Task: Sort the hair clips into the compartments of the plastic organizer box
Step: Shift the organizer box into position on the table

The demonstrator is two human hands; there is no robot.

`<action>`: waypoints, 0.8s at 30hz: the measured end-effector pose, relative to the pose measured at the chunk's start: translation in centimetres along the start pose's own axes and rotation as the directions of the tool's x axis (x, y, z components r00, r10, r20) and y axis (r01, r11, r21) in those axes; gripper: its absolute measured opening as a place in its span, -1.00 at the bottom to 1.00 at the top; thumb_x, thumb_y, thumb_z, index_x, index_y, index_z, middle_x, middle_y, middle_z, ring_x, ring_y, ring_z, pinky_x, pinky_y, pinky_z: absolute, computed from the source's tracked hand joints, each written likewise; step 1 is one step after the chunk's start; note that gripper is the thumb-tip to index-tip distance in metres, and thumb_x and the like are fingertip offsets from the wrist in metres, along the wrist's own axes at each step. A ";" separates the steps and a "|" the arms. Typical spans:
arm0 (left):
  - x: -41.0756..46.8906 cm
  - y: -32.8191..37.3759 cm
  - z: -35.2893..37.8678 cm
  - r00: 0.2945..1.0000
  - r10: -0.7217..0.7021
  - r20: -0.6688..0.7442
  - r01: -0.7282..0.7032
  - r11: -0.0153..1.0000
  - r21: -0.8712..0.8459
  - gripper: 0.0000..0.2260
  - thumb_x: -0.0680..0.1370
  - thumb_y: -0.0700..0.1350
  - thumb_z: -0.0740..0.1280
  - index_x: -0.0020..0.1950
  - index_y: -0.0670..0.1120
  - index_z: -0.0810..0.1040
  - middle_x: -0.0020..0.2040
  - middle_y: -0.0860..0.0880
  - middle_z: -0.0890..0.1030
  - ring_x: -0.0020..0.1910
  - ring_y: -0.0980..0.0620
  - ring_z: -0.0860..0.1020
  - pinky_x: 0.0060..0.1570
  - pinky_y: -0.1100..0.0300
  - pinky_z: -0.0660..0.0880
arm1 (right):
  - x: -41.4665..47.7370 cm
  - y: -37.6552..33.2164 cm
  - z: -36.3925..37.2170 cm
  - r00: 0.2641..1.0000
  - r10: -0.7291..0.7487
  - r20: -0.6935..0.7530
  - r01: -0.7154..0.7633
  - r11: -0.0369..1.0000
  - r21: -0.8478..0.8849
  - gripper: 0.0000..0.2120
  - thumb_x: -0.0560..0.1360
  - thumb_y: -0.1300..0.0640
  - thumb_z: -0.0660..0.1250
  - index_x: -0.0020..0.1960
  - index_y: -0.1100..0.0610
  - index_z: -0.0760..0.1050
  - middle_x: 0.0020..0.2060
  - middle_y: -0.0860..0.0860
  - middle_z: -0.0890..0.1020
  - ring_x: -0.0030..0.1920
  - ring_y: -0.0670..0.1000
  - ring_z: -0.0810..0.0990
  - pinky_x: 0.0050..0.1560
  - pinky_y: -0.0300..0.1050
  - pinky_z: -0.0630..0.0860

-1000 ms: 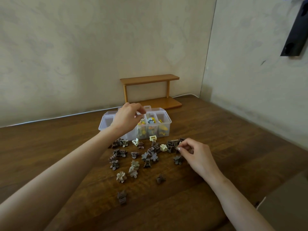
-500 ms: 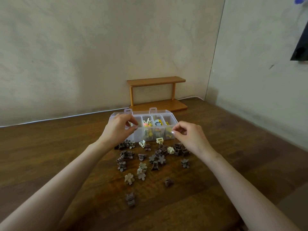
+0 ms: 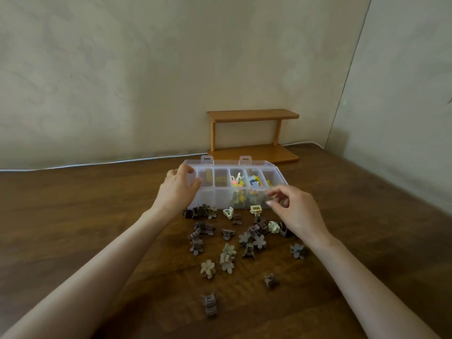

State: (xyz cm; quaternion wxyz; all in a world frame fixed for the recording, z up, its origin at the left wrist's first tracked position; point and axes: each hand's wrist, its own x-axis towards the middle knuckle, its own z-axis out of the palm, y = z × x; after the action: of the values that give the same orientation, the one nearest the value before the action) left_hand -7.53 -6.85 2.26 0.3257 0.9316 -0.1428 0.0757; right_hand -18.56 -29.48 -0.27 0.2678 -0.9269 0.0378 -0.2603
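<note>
The clear plastic organizer box [image 3: 210, 199] stands open on the wooden table. Its left compartments look empty, while those in the middle and on the right hold colourful clips [image 3: 237, 182]. My left hand [image 3: 177, 192] grips the box's left end, thumb over the front rim. My right hand [image 3: 294, 212] hovers at the box's front right corner, thumb and index finger close together. I cannot make out whether a clip is between them. Several loose brown, grey and cream hair clips [image 3: 247, 238] lie scattered in front of the box, between my forearms.
A small two-tier wooden shelf [image 3: 253, 115] stands behind the box against the wall. A white cable [image 3: 97, 164] runs along the table's back edge. A side wall closes the right. One brown clip [image 3: 209, 305] lies nearest me.
My right hand rose from the clip pile to the box's front right corner. My left hand shifted from over the middle compartments to the box's left end.
</note>
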 end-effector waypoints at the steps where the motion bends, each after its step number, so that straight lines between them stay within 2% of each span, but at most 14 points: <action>1: -0.1 0.2 0.1 1.000 0.008 -0.009 -0.008 1.000 0.001 -0.62 0.59 0.07 0.16 0.35 -0.06 0.32 0.37 -0.23 0.33 0.27 -0.18 0.40 0.17 0.03 0.37 | 0.0 0.0 0.0 1.000 0.010 -0.026 -0.009 1.000 0.021 -0.81 0.47 0.16 0.39 0.05 -0.01 0.50 -0.21 -0.15 0.53 -0.25 -0.20 0.49 -0.26 -0.34 0.41; 3: -0.1 0.3 0.1 1.000 0.008 -0.018 -0.008 1.000 0.005 -0.62 0.58 0.08 0.16 0.34 -0.06 0.33 0.37 -0.22 0.33 0.27 -0.16 0.40 0.13 0.07 0.36 | 0.1 0.0 -0.1 0.997 0.036 -0.065 -0.034 0.999 0.040 -0.68 0.47 0.17 0.39 0.17 0.00 0.40 -0.21 -0.12 0.51 -0.26 -0.18 0.49 -0.28 -0.34 0.40; 5: -0.2 0.2 0.0 1.000 0.003 -0.012 -0.003 1.000 -0.001 -0.61 0.57 0.11 0.19 0.32 -0.06 0.36 0.36 -0.19 0.34 0.26 -0.14 0.41 0.04 0.14 0.33 | 0.1 0.0 -0.1 0.997 0.049 -0.067 -0.048 0.999 0.013 -0.63 0.48 0.15 0.38 0.23 0.00 0.36 -0.21 -0.10 0.51 -0.27 -0.15 0.50 -0.31 -0.35 0.39; 8: 0.1 -0.2 0.0 0.998 0.059 -0.004 -0.059 0.997 -0.046 -0.60 0.52 0.14 0.25 0.26 -0.05 0.41 0.31 -0.15 0.41 0.25 -0.09 0.41 0.05 0.15 0.38 | 0.2 0.4 -0.2 0.996 0.051 -0.074 -0.056 0.996 -0.070 -0.71 0.49 0.11 0.36 0.19 0.02 0.43 -0.16 -0.08 0.50 -0.25 -0.12 0.50 -0.30 -0.28 0.46; 10: 0.1 -0.1 0.3 0.994 0.107 0.020 -0.105 0.991 -0.079 -0.61 0.50 0.14 0.29 0.23 -0.04 0.43 0.23 -0.12 0.48 0.17 -0.06 0.46 -0.09 0.23 0.43 | 0.3 0.7 -0.5 0.992 0.080 -0.094 -0.088 0.993 -0.082 -0.73 0.50 0.10 0.34 0.18 0.03 0.45 -0.14 -0.08 0.50 -0.21 -0.10 0.51 -0.27 -0.23 0.49; 12: -0.1 0.3 0.7 0.987 0.155 0.050 -0.150 0.985 -0.088 -0.63 0.49 0.12 0.31 0.22 -0.04 0.42 0.11 -0.10 0.52 0.04 -0.05 0.50 -0.15 0.25 0.41 | 0.5 1.0 -0.9 0.987 0.111 -0.112 -0.121 0.989 -0.083 -0.76 0.50 0.11 0.34 0.16 0.04 0.45 -0.14 -0.09 0.50 -0.17 -0.10 0.52 -0.27 -0.25 0.47; 15: -0.7 1.0 0.9 0.968 0.227 0.110 -0.210 0.967 -0.145 -0.68 0.54 0.02 0.27 0.25 -0.07 0.41 -0.05 -0.05 0.52 -0.17 0.11 0.48 -0.19 0.28 0.42 | 0.5 1.5 -1.4 0.976 0.154 -0.153 -0.169 0.981 -0.096 -0.80 0.51 0.11 0.33 0.13 0.04 0.47 -0.17 -0.10 0.52 -0.16 -0.10 0.52 -0.32 -0.27 0.41; 17: -1.0 1.0 0.9 0.955 0.245 0.165 -0.209 0.956 -0.208 -0.70 0.57 -0.03 0.23 0.28 -0.07 0.38 -0.01 -0.07 0.56 -0.14 0.11 0.52 -0.19 0.28 0.45 | 0.5 1.4 -1.4 0.973 0.152 -0.173 -0.172 0.979 -0.107 -0.80 0.51 0.11 0.34 0.12 0.04 0.47 -0.19 -0.11 0.52 -0.19 -0.11 0.52 -0.36 -0.29 0.37; 20: -1.0 0.9 1.0 0.964 0.226 0.140 -0.188 0.953 -0.239 -0.71 0.57 -0.05 0.22 0.27 -0.09 0.38 0.13 -0.10 0.55 0.08 0.02 0.54 -0.08 0.23 0.46 | 0.3 0.6 -1.2 0.981 0.047 -0.187 -0.057 0.997 -0.048 -0.80 0.50 0.15 0.35 0.11 0.04 0.48 -0.20 -0.10 0.55 -0.25 -0.16 0.52 -0.35 -0.32 0.40; 22: -0.9 0.9 1.1 0.978 0.196 0.077 -0.172 0.955 -0.242 -0.74 0.55 -0.06 0.26 0.21 -0.11 0.42 0.17 -0.11 0.55 0.10 0.06 0.52 -0.07 0.24 0.45 | 0.1 0.1 -0.8 0.989 -0.078 -0.124 0.073 0.997 -0.039 -0.85 0.49 0.16 0.36 0.05 0.03 0.54 -0.15 -0.10 0.59 -0.23 -0.18 0.53 -0.24 -0.31 0.49; 24: -0.8 0.9 1.2 0.980 0.196 0.016 -0.188 0.958 -0.216 -0.78 0.54 -0.06 0.28 0.15 -0.10 0.46 0.17 -0.11 0.56 0.03 0.12 0.50 -0.08 0.27 0.46 | -0.1 -0.2 -0.1 0.988 -0.154 0.005 0.154 0.984 -0.085 -0.89 0.49 0.13 0.36 0.00 0.01 0.60 -0.09 -0.11 0.62 -0.10 -0.14 0.54 -0.02 -0.25 0.47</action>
State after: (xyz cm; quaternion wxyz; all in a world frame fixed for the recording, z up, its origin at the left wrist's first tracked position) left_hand -8.48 -8.13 1.70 0.4120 0.8743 -0.2459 0.0738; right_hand -18.73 -29.38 -0.14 0.2070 -0.9374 -0.0226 -0.2793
